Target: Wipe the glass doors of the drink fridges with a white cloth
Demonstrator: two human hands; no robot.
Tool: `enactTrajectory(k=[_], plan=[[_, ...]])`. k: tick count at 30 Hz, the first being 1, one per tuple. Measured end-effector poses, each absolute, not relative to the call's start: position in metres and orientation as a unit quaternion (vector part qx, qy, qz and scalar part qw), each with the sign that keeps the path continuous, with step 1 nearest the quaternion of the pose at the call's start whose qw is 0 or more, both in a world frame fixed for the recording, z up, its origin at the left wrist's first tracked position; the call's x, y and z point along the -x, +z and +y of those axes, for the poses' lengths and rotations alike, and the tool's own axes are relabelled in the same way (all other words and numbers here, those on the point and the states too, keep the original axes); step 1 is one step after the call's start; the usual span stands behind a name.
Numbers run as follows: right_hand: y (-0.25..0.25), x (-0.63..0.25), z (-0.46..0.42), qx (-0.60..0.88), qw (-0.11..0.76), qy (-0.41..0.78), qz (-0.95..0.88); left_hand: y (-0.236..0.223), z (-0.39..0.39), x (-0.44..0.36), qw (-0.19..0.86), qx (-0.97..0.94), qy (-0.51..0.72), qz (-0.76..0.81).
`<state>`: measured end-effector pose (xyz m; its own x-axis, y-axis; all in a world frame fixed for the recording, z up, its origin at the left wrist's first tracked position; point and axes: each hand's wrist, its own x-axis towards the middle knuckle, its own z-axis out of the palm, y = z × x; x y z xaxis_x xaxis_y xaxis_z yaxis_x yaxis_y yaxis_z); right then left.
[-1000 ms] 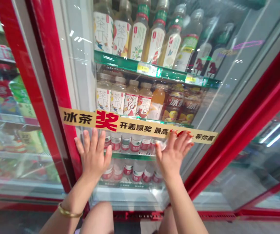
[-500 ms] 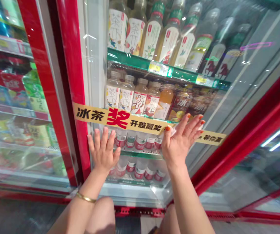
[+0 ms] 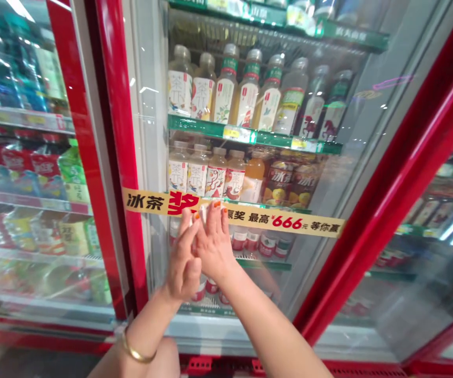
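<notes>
A yellow banner strip (image 3: 285,220) with black and red characters crosses the glass door of a drinks cooler. My right hand (image 3: 215,244) lies over the strip's left half, fingers stretched upward and flat against the door. A small white patch shows between its thumb and fingers; I cannot make out what it is. Close beside it, my left hand (image 3: 184,260) points upward, its fingertips at the right thumb and the strip's lower edge. Its fingers are extended, with the thumb apart and bent. Part of the red character and the lettering beside it is hidden by the hands.
Behind the glass, bottled drinks (image 3: 226,100) line green-edged shelves (image 3: 269,137). Red door frames (image 3: 120,105) border the cooler on both sides. Another cooler with drink packs (image 3: 45,168) stands to the left. A gold bangle (image 3: 136,350) circles my left wrist.
My right hand has moved left along the strip, uncovering the red number. My left hand has turned and now meets the right one. The view shows higher shelves.
</notes>
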<state>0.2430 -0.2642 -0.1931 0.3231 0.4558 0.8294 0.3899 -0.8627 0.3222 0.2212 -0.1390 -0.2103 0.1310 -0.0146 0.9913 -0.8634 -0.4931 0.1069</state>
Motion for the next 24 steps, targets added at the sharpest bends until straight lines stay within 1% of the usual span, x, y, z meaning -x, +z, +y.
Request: enactTrajectory(k=[2, 3, 5, 7, 8, 10, 12, 14, 16, 18, 19, 21, 24], plan=[[-0.187, -0.233, -0.281, -0.806, 0.052, 0.504, 0.305, -0.206, -0.143, -0.229, 0.323, -0.663, 0.543, -0.402], [-0.182, -0.226, -0.293, -0.800, 0.063, 0.498, 0.330, -0.207, -0.140, -0.235, 0.290, -0.676, 0.543, -0.405], [-0.169, -0.211, -0.327, -0.786, 0.079, 0.506, 0.348, -0.210, -0.125, -0.247, 0.223, -0.716, 0.561, -0.350], [-0.157, -0.200, -0.367, -0.771, 0.080, 0.558, 0.296, -0.208, -0.105, -0.257, 0.162, -0.756, 0.580, -0.255], [-0.152, -0.198, -0.388, -0.762, 0.078, 0.591, 0.253, -0.202, -0.097, -0.261, 0.150, -0.768, 0.588, -0.205], [-0.146, -0.199, -0.421, -0.744, 0.073, 0.643, 0.165, -0.185, -0.092, -0.267, 0.174, -0.770, 0.599, -0.133], [-0.145, -0.206, -0.441, -0.741, 0.075, 0.659, 0.103, -0.165, -0.102, -0.269, 0.197, -0.762, 0.607, -0.108], [-0.148, -0.211, -0.447, -0.749, 0.079, 0.653, 0.078, -0.157, -0.119, -0.268, 0.156, -0.757, 0.613, -0.162], [-0.151, -0.212, -0.448, -0.754, 0.080, 0.647, 0.077, -0.164, -0.126, -0.266, 0.061, -0.747, 0.604, -0.273], [-0.154, -0.207, -0.453, -0.762, 0.082, 0.635, 0.093, -0.175, -0.115, -0.266, -0.014, -0.734, 0.584, -0.346], [-0.155, -0.204, -0.457, -0.767, 0.087, 0.627, 0.107, -0.178, -0.103, -0.267, -0.028, -0.735, 0.579, -0.351], [-0.160, -0.198, -0.470, -0.768, 0.092, 0.622, 0.123, -0.174, -0.081, -0.271, 0.001, -0.754, 0.587, -0.294], [-0.169, -0.194, -0.488, -0.749, 0.079, 0.650, 0.098, -0.159, -0.079, -0.272, 0.103, -0.769, 0.606, -0.176]])
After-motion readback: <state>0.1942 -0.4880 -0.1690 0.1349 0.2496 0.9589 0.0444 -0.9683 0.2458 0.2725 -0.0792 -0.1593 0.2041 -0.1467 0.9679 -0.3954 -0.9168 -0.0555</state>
